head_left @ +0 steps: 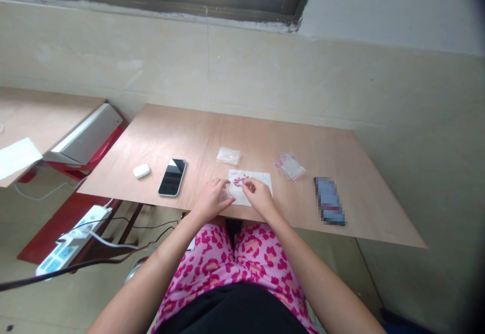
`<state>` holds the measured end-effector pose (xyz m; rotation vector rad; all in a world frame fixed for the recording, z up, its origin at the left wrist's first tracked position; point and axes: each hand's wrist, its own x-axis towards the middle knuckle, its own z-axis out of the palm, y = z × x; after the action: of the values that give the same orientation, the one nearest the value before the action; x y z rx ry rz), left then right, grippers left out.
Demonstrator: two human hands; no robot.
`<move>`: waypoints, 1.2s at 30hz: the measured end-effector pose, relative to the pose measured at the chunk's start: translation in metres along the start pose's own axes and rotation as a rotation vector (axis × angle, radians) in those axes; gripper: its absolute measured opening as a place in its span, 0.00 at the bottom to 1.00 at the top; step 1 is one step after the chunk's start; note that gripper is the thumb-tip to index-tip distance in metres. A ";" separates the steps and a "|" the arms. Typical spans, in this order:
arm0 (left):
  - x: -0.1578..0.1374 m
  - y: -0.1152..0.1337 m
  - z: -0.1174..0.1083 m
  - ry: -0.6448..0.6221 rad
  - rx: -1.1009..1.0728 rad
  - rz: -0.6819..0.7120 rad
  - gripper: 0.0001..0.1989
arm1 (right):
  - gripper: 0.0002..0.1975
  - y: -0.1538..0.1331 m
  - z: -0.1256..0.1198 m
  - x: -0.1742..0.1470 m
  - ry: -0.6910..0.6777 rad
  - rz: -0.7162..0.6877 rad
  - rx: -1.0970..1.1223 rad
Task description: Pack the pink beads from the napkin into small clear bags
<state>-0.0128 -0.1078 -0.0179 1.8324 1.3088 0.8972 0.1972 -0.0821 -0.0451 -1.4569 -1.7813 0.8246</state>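
A white sheet [242,200] lies near the table's front edge, with several small pink-red beads or pieces [240,180] gathered on its upper part. At the sheet's left edge is my left hand [213,198], its thumb and fingers apart. A thin reddish cord [229,191] curves through the gap by those fingertips; whether they touch it is unclear. My right hand [258,196] rests over the sheet's right side, thumb and index finger pinched together beside the pink-red pieces. Whatever lies in that pinch is too small to make out.
Behind the sheet lies a small clear bag [229,155]; clear bags with pink bits [291,166] are to its right. A phone [173,177] and a white case [141,171] sit left, a blurred dark phone-like object [329,201] right. A power strip [74,243] with cables is lower left.
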 end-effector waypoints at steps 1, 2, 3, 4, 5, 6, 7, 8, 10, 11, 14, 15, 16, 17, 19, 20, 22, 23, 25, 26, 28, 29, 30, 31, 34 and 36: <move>0.000 -0.001 0.000 0.001 -0.006 -0.003 0.22 | 0.08 -0.005 0.000 -0.001 -0.019 0.009 0.069; -0.001 -0.002 0.001 0.003 -0.016 -0.005 0.22 | 0.09 -0.011 -0.001 -0.001 -0.059 0.013 0.130; -0.001 -0.003 0.002 0.007 -0.031 -0.008 0.22 | 0.10 -0.016 -0.002 -0.002 -0.111 0.012 0.178; -0.001 -0.003 0.002 0.011 -0.049 -0.011 0.22 | 0.10 -0.020 -0.003 -0.003 -0.167 0.005 0.208; -0.001 -0.004 0.003 0.014 -0.066 -0.014 0.22 | 0.10 -0.022 -0.005 -0.003 -0.212 -0.004 0.219; -0.001 -0.004 0.003 0.015 -0.077 -0.017 0.22 | 0.10 -0.022 -0.007 -0.003 -0.235 -0.012 0.212; -0.001 -0.004 0.003 0.015 -0.084 -0.018 0.22 | 0.10 -0.019 -0.009 -0.002 -0.231 -0.017 0.190; -0.001 -0.004 0.003 0.015 -0.087 -0.020 0.22 | 0.10 -0.015 -0.011 -0.001 -0.202 -0.020 0.155; -0.001 -0.003 0.003 0.012 -0.081 -0.023 0.21 | 0.08 -0.004 -0.013 0.002 -0.117 -0.027 0.053; -0.001 -0.002 0.003 0.009 -0.069 -0.024 0.21 | 0.07 0.002 -0.013 0.003 -0.080 -0.032 -0.005; 0.000 0.000 0.003 -0.002 -0.032 -0.026 0.21 | 0.05 0.013 -0.010 0.004 -0.040 -0.062 -0.162; 0.000 0.001 0.004 0.000 -0.035 -0.029 0.21 | 0.05 0.014 -0.009 0.004 -0.048 -0.075 -0.201; 0.000 0.002 0.004 0.004 -0.047 -0.033 0.21 | 0.05 0.013 -0.008 0.003 -0.060 -0.086 -0.234; 0.000 0.002 0.004 0.008 -0.065 -0.040 0.22 | 0.06 0.012 -0.006 0.002 -0.069 -0.094 -0.262; 0.000 0.003 0.004 0.012 -0.096 -0.054 0.22 | 0.06 0.009 -0.004 0.000 -0.076 -0.102 -0.300; 0.000 0.002 0.004 0.010 -0.101 -0.059 0.22 | 0.07 0.007 -0.004 0.000 -0.072 -0.102 -0.311; 0.000 0.001 0.005 0.009 -0.100 -0.056 0.22 | 0.07 0.006 -0.002 -0.001 -0.056 -0.098 -0.321; 0.000 0.000 0.005 0.008 -0.093 -0.047 0.22 | 0.06 0.006 -0.001 -0.001 -0.046 -0.095 -0.323; -0.001 -0.002 0.005 0.003 -0.057 -0.017 0.22 | 0.06 0.008 0.000 0.000 -0.027 -0.089 -0.326; -0.001 -0.002 0.006 -0.002 -0.028 -0.001 0.22 | 0.05 0.009 0.000 0.000 -0.019 -0.087 -0.324; -0.002 -0.003 0.006 -0.017 0.033 0.022 0.22 | 0.06 0.011 0.001 0.001 -0.007 -0.086 -0.306; -0.002 -0.003 0.005 -0.023 0.056 0.029 0.23 | 0.06 0.013 0.001 0.001 0.000 -0.084 -0.289; -0.002 -0.003 0.005 -0.026 0.072 0.032 0.23 | 0.06 0.014 0.001 0.002 0.009 -0.083 -0.266; -0.003 -0.003 0.004 -0.026 0.080 0.035 0.23 | 0.06 0.015 0.000 0.002 0.020 -0.080 -0.238; -0.004 -0.005 0.003 -0.003 0.079 0.042 0.23 | 0.06 0.014 -0.001 0.003 0.036 -0.055 -0.118; -0.005 -0.007 0.004 0.013 0.094 0.045 0.23 | 0.07 0.011 0.001 0.002 0.010 -0.008 -0.014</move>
<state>-0.0137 -0.1112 -0.0262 1.9378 1.3429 0.8856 0.2024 -0.0785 -0.0538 -1.4592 -1.7884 0.8008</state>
